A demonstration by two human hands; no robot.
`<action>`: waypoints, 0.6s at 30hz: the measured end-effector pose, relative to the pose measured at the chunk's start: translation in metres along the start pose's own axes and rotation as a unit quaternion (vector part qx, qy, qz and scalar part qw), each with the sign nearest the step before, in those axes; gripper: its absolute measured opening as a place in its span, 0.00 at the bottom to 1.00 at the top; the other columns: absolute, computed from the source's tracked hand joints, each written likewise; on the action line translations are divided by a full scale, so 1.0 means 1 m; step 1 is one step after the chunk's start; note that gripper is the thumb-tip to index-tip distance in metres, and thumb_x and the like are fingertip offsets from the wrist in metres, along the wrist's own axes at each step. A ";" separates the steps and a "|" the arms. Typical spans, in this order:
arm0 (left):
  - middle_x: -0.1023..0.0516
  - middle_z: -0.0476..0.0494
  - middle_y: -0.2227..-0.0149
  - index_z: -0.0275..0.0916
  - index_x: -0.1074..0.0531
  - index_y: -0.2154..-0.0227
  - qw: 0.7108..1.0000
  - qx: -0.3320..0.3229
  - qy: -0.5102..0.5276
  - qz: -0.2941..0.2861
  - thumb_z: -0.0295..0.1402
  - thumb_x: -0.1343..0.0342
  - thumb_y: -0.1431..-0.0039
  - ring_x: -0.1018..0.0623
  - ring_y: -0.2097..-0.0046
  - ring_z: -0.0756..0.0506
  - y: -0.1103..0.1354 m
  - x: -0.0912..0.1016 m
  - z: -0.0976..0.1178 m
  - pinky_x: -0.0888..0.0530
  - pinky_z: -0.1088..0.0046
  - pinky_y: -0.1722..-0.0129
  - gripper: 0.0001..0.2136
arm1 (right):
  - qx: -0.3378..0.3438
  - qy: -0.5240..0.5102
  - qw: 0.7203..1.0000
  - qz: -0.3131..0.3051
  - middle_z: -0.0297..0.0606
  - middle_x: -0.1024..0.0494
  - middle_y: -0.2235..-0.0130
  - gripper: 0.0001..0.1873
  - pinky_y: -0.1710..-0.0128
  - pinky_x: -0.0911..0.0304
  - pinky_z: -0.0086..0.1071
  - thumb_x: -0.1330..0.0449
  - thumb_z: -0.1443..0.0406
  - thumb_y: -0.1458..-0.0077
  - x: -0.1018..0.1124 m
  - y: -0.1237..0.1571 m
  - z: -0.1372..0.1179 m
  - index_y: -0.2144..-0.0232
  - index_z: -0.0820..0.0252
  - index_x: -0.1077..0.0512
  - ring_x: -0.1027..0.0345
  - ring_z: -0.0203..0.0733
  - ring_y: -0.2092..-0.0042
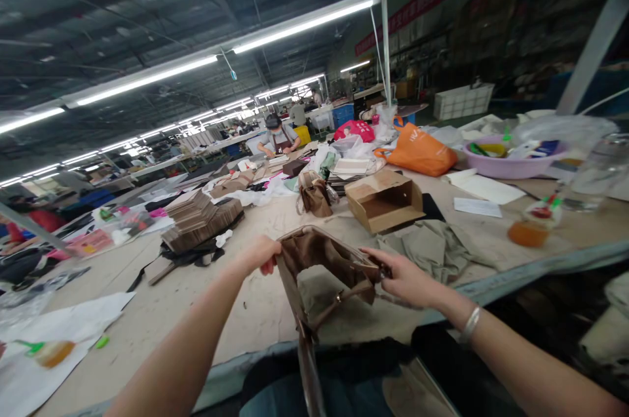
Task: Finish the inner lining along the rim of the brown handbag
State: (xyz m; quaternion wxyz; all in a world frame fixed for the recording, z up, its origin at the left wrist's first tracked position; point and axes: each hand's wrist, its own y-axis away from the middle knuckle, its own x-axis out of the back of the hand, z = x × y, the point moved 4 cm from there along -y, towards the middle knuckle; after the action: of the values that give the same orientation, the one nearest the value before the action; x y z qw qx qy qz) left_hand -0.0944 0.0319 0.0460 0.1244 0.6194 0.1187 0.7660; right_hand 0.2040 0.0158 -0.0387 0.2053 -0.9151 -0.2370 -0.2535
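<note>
A brown bag (314,248) with a long strap (308,364) is held up over the near edge of the table, its opening spread between my hands. My left hand (260,253) is closed on the bag's upper left corner. On the other side, my right hand (400,276) grips its right end, with the thumb side along the top edge. A thin strip with a small metal buckle (339,297) crosses the lower part of the bag. The strap hangs down toward my lap.
Beyond the bag stand a small brown bag (314,195) and an open cardboard box (386,204). Stacked brown pieces (201,220) lie left; grey-green cloth (432,246) and an orange glue pot (528,233) lie right. Another glue bottle (54,353) is front left. A co-worker (279,136) sits farther back.
</note>
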 end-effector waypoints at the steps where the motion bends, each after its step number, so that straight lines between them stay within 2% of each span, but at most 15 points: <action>1: 0.28 0.43 0.85 0.36 0.35 0.87 0.999 0.024 0.035 -0.017 0.34 0.59 0.49 0.28 0.82 0.48 0.012 -0.006 -0.006 0.31 0.75 0.79 0.16 | 0.002 0.000 1.000 -0.020 0.36 0.28 0.50 0.41 0.51 0.39 0.35 0.49 0.75 0.62 0.010 -0.004 0.004 0.42 0.57 0.41 0.33 0.44 0.52; 4: 0.28 0.42 0.86 0.35 0.35 0.88 0.976 0.101 0.167 -0.093 0.37 0.60 0.50 0.30 0.85 0.48 0.046 -0.033 -0.017 0.35 0.74 0.83 0.17 | 0.007 0.006 0.998 -0.054 0.35 0.26 0.53 0.38 0.55 0.37 0.32 0.49 0.76 0.63 0.020 -0.016 0.020 0.45 0.58 0.36 0.31 0.41 0.56; 6: 0.28 0.42 0.86 0.35 0.35 0.87 0.973 0.120 0.157 -0.120 0.37 0.60 0.49 0.29 0.83 0.47 0.060 -0.048 -0.017 0.33 0.73 0.80 0.18 | 0.010 0.027 0.999 -0.037 0.37 0.25 0.54 0.36 0.55 0.37 0.33 0.49 0.76 0.63 0.013 -0.023 0.031 0.47 0.60 0.33 0.31 0.41 0.57; 7: 0.27 0.42 0.85 0.35 0.33 0.86 0.980 0.118 0.118 -0.109 0.38 0.60 0.48 0.27 0.81 0.46 0.064 -0.051 -0.016 0.31 0.72 0.78 0.18 | 0.015 0.044 0.999 -0.018 0.38 0.24 0.55 0.34 0.55 0.37 0.34 0.50 0.76 0.63 0.008 -0.025 0.035 0.49 0.61 0.32 0.31 0.42 0.57; 8: 0.25 0.41 0.82 0.35 0.31 0.83 0.988 0.113 0.066 -0.079 0.39 0.59 0.47 0.25 0.77 0.44 0.066 -0.052 -0.013 0.29 0.70 0.74 0.18 | 0.024 0.061 0.998 0.005 0.39 0.24 0.56 0.34 0.54 0.37 0.35 0.50 0.76 0.63 0.002 -0.026 0.037 0.50 0.61 0.31 0.31 0.43 0.56; 10: 0.21 0.38 0.69 0.36 0.27 0.71 0.995 0.083 -0.038 0.029 0.43 0.55 0.47 0.22 0.66 0.39 0.068 -0.046 -0.004 0.28 0.63 0.65 0.17 | 0.054 0.081 0.995 0.038 0.40 0.26 0.53 0.36 0.51 0.39 0.37 0.51 0.76 0.64 -0.006 -0.026 0.037 0.48 0.59 0.33 0.34 0.44 0.53; 11: 0.22 0.36 0.61 0.37 0.27 0.62 0.991 0.055 -0.078 0.093 0.44 0.52 0.47 0.23 0.59 0.37 0.068 -0.041 0.004 0.28 0.60 0.59 0.18 | 0.072 0.080 0.993 0.044 0.40 0.28 0.51 0.38 0.49 0.40 0.38 0.51 0.76 0.65 -0.008 -0.025 0.034 0.47 0.58 0.34 0.35 0.44 0.51; 13: 0.33 0.35 0.45 0.41 0.36 0.47 0.974 -0.024 -0.121 0.192 0.40 0.46 0.49 0.31 0.46 0.35 0.067 -0.036 0.023 0.33 0.56 0.49 0.24 | 0.106 0.068 0.991 0.042 0.41 0.32 0.47 0.40 0.46 0.43 0.40 0.50 0.76 0.65 -0.008 -0.022 0.028 0.45 0.58 0.37 0.39 0.44 0.47; 15: 0.47 0.39 0.37 0.46 0.42 0.43 0.954 -0.128 -0.138 0.233 0.33 0.44 0.49 0.42 0.38 0.35 0.064 -0.039 0.045 0.40 0.54 0.43 0.29 | 0.132 0.053 0.989 0.029 0.43 0.35 0.45 0.37 0.45 0.46 0.43 0.49 0.74 0.62 -0.004 -0.019 0.020 0.45 0.59 0.38 0.42 0.46 0.45; 18: 0.56 0.43 0.34 0.50 0.38 0.46 0.930 -0.239 -0.155 0.232 0.29 0.43 0.49 0.53 0.35 0.35 0.054 -0.051 0.070 0.47 0.47 0.41 0.26 | 0.153 0.040 0.987 0.013 0.44 0.34 0.46 0.30 0.44 0.46 0.43 0.47 0.70 0.53 0.002 -0.014 0.011 0.44 0.59 0.38 0.43 0.46 0.45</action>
State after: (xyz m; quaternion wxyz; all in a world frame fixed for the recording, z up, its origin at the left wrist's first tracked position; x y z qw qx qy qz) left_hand -0.0181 -0.0342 0.0315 0.1044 0.6923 -0.2359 0.6739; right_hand 0.2020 0.0327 -0.0429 0.3559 -0.8648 -0.2528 -0.2480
